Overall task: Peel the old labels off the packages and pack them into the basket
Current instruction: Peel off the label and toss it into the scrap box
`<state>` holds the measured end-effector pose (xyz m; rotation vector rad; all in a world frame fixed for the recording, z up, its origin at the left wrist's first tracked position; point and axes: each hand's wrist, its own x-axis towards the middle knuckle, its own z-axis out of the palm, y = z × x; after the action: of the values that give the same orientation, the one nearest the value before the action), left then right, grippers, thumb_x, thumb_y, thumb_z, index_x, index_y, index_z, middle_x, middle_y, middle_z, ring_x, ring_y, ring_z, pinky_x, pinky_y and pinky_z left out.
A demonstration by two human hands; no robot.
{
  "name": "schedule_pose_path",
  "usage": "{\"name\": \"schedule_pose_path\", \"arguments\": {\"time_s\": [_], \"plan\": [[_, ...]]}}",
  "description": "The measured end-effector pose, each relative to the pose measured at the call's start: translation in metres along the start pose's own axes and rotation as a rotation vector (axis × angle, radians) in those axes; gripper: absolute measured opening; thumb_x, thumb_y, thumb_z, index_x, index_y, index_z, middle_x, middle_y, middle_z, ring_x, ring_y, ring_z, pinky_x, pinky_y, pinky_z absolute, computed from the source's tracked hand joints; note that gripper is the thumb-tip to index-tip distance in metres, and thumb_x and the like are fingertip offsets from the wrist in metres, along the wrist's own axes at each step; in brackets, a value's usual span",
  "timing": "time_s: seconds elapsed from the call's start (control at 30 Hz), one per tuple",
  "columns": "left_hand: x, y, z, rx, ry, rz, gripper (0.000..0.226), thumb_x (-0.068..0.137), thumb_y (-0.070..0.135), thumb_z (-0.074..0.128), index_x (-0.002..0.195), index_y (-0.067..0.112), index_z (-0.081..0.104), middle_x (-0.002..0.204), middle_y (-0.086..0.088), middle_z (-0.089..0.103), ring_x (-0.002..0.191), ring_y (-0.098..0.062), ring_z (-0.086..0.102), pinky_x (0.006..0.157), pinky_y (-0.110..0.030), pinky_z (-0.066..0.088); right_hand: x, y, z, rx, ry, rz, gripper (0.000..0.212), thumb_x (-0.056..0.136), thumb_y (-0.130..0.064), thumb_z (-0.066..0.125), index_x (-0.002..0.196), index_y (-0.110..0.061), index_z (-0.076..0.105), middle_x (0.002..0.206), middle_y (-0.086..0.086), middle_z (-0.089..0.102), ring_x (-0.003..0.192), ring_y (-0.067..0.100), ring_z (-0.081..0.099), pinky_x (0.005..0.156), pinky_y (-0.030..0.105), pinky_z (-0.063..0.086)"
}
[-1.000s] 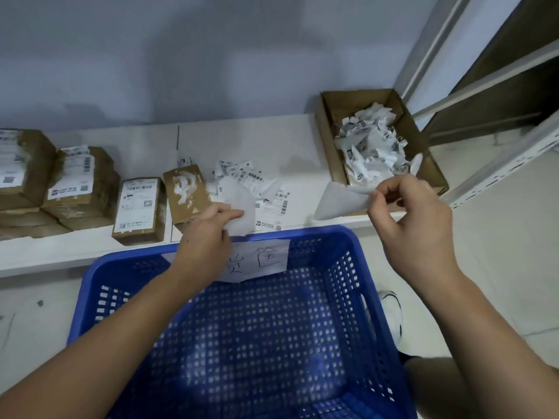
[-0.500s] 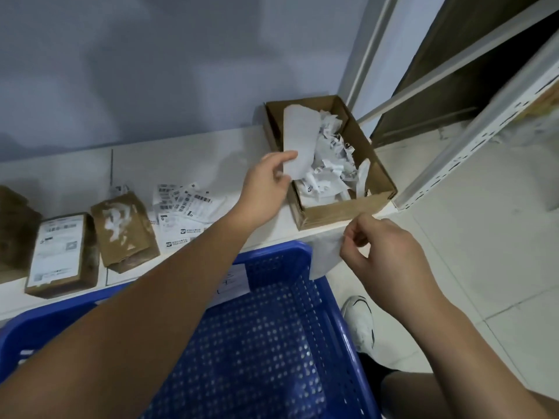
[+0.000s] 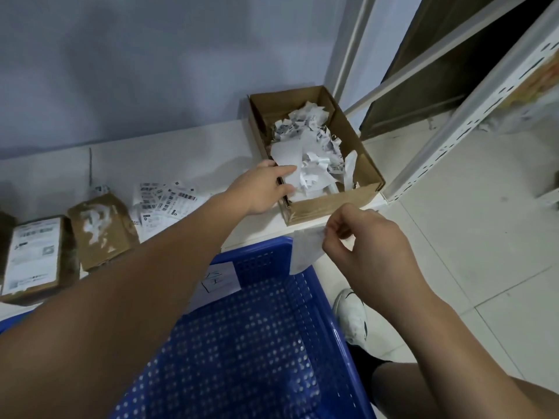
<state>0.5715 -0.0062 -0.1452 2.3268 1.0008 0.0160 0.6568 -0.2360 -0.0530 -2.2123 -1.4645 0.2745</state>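
left hand [image 3: 262,189] reaching across the white shelf [image 3: 187,146] toward two o'clock, fingers out nearly straight and loose, fingertips [image 3: 289,169] touching a flat white sheet [image 3: 290,158] at the near left edge of an open cardboard box [image 3: 364,164]. heaped in that box, crumpled peeled labels [image 3: 305,125], white with black barcode print. right hand [image 3: 367,246] at three o'clock from frame centre, raised over the corner of the blue basket [image 3: 272,343], thumb and forefinger pinching the edge of a pale, glossy strip of backing paper [image 3: 304,251] that hangs down over the basket rim. basket at six o'clock, perforated, with a white handwritten note [image 3: 219,281] on its far inner wall. at nine o'clock on the shelf, a brown package [image 3: 101,228] with its label torn away and white residue left, lying just beside a second package [image 3: 33,257] with a full printed label still on. between those packages and the box, loose flat barcode labels [image 3: 165,199] spread on the shelf. at four o'clock on the tiled floor, a white shoe [image 3: 351,313]. at one o'clock, a white metal rack post [image 3: 472,116].
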Motion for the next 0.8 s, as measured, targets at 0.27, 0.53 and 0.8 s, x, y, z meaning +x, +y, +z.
{"name": "schedule_pose_path", "arguments": {"time_s": [0.27,0.53,0.8], "plan": [[-0.046,0.01,-0.051,0.125,0.04,0.06,0.045,0.103,0.049,0.051,0.146,0.036,0.053,0.146,-0.002,0.054,0.128,-0.024,0.054,0.107,-0.04,0.042,0.0,-0.01,0.011,0.025,0.054,-0.047,0.009,0.095,-0.028,0.061,0.087,-0.024,0.061,0.084,-0.007,0.064,0.082,0.017,0.058,0.071,0.042,0.053],[-0.193,0.005,-0.069,-0.473,0.258,-0.079,0.02,0.104,0.034,0.054,0.117,0.035,0.069,0.098,0.016,0.074,0.087,-0.004,0.068,0.077,-0.029,0.056,0.0,-0.053,0.03,0.022,0.237,-0.273,0.005,0.091,-0.018,0.065,0.086,-0.017,0.067,0.083,-0.003,0.066,0.082,0.017,0.054,0.071,0.034,0.047],[-0.308,-0.033,-0.042,-0.913,0.237,-0.23,0.044,0.095,0.047,0.047,0.137,0.06,0.048,0.127,0.032,0.061,0.11,0.003,0.064,0.084,-0.021,0.056,-0.025,-0.115,0.096,-0.051,0.23,-0.851,0.009,0.092,-0.014,0.064,0.086,-0.01,0.069,0.087,0.003,0.07,0.083,0.027,0.061,0.077,0.038,0.041]]}}
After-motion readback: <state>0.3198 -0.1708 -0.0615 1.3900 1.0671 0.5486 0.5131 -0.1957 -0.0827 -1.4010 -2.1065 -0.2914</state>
